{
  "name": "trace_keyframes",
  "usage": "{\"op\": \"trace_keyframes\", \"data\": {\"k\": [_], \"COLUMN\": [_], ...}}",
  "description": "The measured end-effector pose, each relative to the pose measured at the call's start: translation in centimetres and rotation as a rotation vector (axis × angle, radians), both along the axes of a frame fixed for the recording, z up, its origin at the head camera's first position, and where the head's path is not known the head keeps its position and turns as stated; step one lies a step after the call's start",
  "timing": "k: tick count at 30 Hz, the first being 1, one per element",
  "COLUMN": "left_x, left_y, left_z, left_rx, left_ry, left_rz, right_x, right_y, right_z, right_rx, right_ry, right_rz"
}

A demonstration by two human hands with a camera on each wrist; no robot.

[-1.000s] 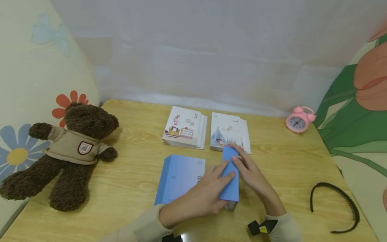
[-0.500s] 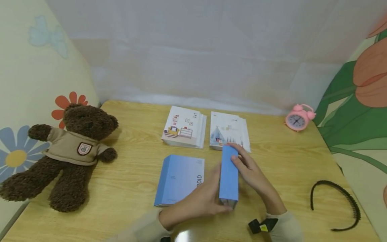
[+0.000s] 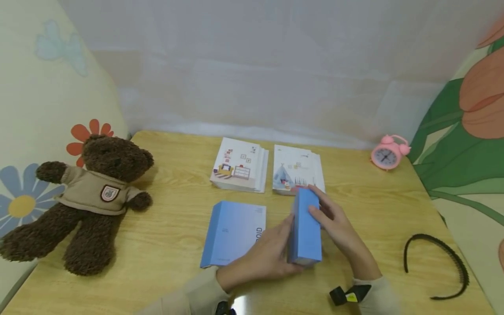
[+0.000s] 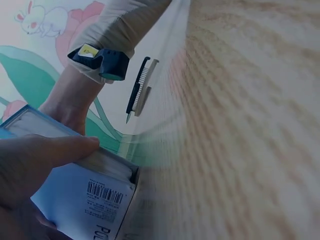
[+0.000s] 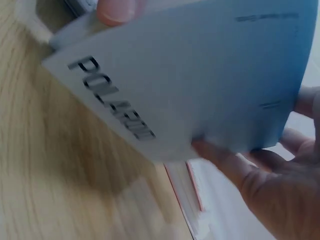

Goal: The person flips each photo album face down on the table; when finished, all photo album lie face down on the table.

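A thick blue photo album (image 3: 309,229) lettered POLAROID stands on edge with its spine up, right of centre in the head view. On its left side my left hand (image 3: 267,253) holds it, the thumb across the near end of the pages. My right hand (image 3: 334,221) grips the far right part, thumb by the spine. In the left wrist view a barcode shows on the album's cover (image 4: 75,200). The right wrist view shows the lettered cover (image 5: 175,85) and my right fingers at its edge. A second blue album (image 3: 238,232) lies flat beside my left hand.
Behind the hands lie two stacks of white illustrated books, the left stack (image 3: 238,164) and the right stack (image 3: 295,166). A brown teddy bear (image 3: 94,205) sits at left. At right are a pink alarm clock (image 3: 386,156) and a black headband (image 3: 458,258).
My left fingers have slid off the spine down to the album's left side. The album has shifted slightly right and tilted, with my right hand moving along with it.
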State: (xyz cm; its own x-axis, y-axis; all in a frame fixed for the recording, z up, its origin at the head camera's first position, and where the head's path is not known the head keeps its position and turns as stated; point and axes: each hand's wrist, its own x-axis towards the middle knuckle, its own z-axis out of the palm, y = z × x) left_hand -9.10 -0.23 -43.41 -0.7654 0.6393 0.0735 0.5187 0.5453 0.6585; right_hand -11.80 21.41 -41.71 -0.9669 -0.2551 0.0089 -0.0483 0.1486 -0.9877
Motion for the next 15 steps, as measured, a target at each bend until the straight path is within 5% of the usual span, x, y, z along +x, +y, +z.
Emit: {"op": "trace_keyframes", "data": {"k": [6, 15], "left_x": [0.0, 0.0], "left_y": [0.1, 0.6], "left_z": [0.2, 0.2], "left_rx": [-0.157, -0.423], "left_ry": [-0.014, 0.179], "left_rz": [0.025, -0.013], "right_x": [0.7, 1.4], "right_y": [1.2, 1.6], "right_z": [0.0, -1.0], "right_rx": [0.056, 0.497], "right_ry": [-0.002, 0.049], "right_rz": [-0.018, -0.093]}}
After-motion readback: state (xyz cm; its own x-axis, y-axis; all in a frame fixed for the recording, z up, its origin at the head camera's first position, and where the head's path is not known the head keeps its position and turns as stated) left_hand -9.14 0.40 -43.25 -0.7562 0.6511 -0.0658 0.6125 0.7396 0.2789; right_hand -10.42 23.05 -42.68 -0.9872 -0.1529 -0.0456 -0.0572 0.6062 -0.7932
